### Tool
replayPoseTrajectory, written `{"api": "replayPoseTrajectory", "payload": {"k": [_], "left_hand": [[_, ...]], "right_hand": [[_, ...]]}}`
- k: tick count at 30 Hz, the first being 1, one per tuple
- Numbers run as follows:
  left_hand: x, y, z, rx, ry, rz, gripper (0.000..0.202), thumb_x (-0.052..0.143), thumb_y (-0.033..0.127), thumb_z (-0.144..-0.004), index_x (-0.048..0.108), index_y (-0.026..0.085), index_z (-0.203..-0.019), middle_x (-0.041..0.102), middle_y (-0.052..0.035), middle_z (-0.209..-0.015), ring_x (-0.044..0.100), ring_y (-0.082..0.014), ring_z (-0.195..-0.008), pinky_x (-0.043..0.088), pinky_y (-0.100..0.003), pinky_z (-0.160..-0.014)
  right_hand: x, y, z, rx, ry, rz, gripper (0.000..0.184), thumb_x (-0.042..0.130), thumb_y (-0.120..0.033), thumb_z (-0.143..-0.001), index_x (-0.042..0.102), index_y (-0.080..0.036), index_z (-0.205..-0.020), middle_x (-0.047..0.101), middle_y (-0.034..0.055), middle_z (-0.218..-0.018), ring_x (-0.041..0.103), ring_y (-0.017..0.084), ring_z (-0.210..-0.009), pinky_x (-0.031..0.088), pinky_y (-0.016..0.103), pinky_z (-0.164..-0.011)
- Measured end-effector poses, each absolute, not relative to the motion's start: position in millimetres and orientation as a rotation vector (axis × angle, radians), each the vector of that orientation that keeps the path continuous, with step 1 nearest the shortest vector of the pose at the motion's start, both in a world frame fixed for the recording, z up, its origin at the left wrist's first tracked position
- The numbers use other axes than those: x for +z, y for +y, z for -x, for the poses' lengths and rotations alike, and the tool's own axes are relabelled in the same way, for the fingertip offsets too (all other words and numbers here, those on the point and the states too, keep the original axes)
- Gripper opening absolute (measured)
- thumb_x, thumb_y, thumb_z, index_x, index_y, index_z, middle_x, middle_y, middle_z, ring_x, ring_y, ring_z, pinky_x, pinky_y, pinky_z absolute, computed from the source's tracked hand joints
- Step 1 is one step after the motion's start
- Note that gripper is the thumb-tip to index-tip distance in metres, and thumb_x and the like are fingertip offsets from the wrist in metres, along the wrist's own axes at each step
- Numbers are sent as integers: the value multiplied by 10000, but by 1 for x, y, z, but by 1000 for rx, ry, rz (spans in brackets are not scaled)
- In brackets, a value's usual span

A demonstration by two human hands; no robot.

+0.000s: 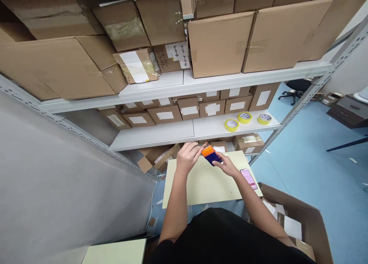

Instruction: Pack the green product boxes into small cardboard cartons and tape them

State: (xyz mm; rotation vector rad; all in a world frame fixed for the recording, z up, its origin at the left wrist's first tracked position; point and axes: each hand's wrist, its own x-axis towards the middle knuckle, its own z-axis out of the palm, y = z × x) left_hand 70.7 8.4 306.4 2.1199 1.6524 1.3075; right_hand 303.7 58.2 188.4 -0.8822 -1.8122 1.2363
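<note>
Both my hands hold a small orange and dark blue device (211, 154) over a pale yellow tabletop (201, 185). My left hand (188, 156) is curled around its left end, fingers closed on the orange part. My right hand (227, 165) grips its right, dark blue end from below. A phone with a pink screen (248, 178) lies on the table just right of my right wrist.
A white metal shelf rack (184, 132) stands ahead, stacked with labelled cardboard boxes. Three yellow tape rolls (245, 117) sit on the middle shelf. An open cardboard box (299, 222) with white papers is at my right. A grey wall is left; an office chair (296, 88) far right.
</note>
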Motion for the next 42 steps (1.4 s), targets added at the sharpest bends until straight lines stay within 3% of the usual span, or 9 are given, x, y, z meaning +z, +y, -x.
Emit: {"api": "replayPoseTrajectory", "payload": {"k": [7,11,15,22,27,31,34,39,42], "left_hand": [[255,16,-94,1072,1956,-2117,398,479,429,-1049,757,271,-1286,671,-132,-1445,716,-313,-1088,570,-475,-988],[225,20,-118,940,2093,-2138,531,484,327,-1020,576,269,-1540,488,-110,-1635,699,-307,-1141,601,-443,-966],[214,21,-132,770,2253,-2158,703,493,228,-977,373,286,-1667,291,-104,-1743,680,-297,-1142,636,-404,-878],[212,24,-136,659,2345,-2174,768,510,158,-956,320,304,-1686,255,-108,-1756,673,-270,-1085,637,-377,-847],[212,23,-138,698,2365,-2147,720,498,205,-982,336,259,-1681,224,-140,-1761,690,-276,-1108,633,-377,-870],[213,17,-130,806,2424,-2059,676,487,270,-1002,370,192,-1664,283,-181,-1735,708,-296,-1125,629,-376,-869],[217,11,-115,860,2427,-1993,635,477,292,-1005,431,230,-1635,344,-147,-1717,718,-297,-1116,633,-371,-831],[224,-2,-97,854,2407,-1859,600,497,294,-995,494,291,-1594,388,-110,-1701,737,-280,-1071,629,-374,-811],[225,-12,-93,871,2406,-1789,584,493,298,-1000,504,298,-1583,417,-115,-1684,745,-266,-1045,627,-379,-818]], "right_hand": [[181,64,-282,977,-1607,1183,485,652,-584,-924,669,-228,-1253,773,109,-1116,723,336,-1005,578,475,-906],[177,73,-270,891,-1534,1216,499,633,-579,-927,629,-223,-1278,752,135,-1140,706,347,-1043,572,488,-913],[182,79,-264,909,-1465,1159,502,613,-595,-931,607,-229,-1274,744,124,-1151,696,320,-1041,567,464,-909],[197,93,-251,862,-1304,1326,496,681,-716,-837,602,-255,-1002,740,60,-876,687,276,-815,537,363,-726],[184,98,-247,880,-1348,1267,530,601,-752,-878,613,-245,-1032,750,66,-883,689,276,-794,536,364,-707],[171,119,-257,778,-1409,1370,556,569,-758,-905,621,-233,-1082,754,83,-882,702,305,-813,527,374,-735],[176,158,-268,698,-1601,1500,547,542,-705,-958,627,-202,-1156,765,138,-967,714,338,-932,511,386,-825],[203,241,-270,432,-2116,1629,440,573,-491,-1027,609,-108,-1241,729,249,-1197,662,353,-1112,418,411,-991],[209,274,-261,373,-2353,1709,416,583,-392,-1032,594,-53,-1273,727,275,-1189,641,356,-1141,360,432,-1038]]}}
